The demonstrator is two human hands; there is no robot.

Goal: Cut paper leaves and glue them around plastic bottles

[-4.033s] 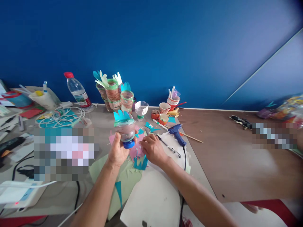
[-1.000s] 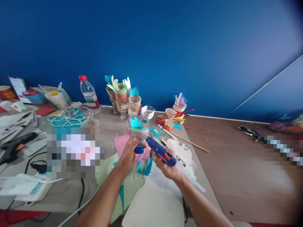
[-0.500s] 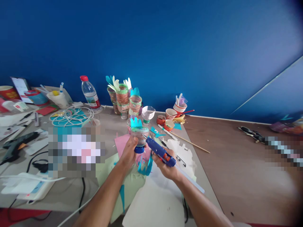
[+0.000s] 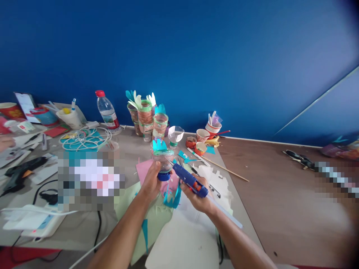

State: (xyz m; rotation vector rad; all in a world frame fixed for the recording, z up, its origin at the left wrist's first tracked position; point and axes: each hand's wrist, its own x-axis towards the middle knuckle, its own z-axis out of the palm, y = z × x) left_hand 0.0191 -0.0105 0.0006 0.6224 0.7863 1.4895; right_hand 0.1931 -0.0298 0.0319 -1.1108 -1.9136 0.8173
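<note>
My left hand [image 4: 152, 181] is closed round a cut plastic bottle top [image 4: 163, 162], which is held cap down with its blue cap [image 4: 163, 176] at the bottom. Blue paper petals [image 4: 159, 145] stand up from its far rim. In my right hand [image 4: 198, 198] is a blue glue gun [image 4: 189, 180], a clear glue stick [image 4: 227, 216] sticking out of its back. The gun's nozzle points at the right side of the bottle top; whether they touch I cannot tell. Below lie pink paper [image 4: 144, 172] and a cut blue paper strip [image 4: 174, 200].
Decorated cups with paper petals [image 4: 145, 116] stand by the wall, near a red-capped bottle [image 4: 108, 114]. Small paper cups [image 4: 201, 148] and a wooden stick [image 4: 230, 170] are at right. A power strip [image 4: 45, 224], cables and another glue gun [image 4: 22, 173] lie left. Another person's hand [image 4: 6, 142] shows at the left edge.
My left hand has shifted the bottle top slightly left and tilted it a little. The glue gun has barely moved. Another person's hand has appeared at the far left.
</note>
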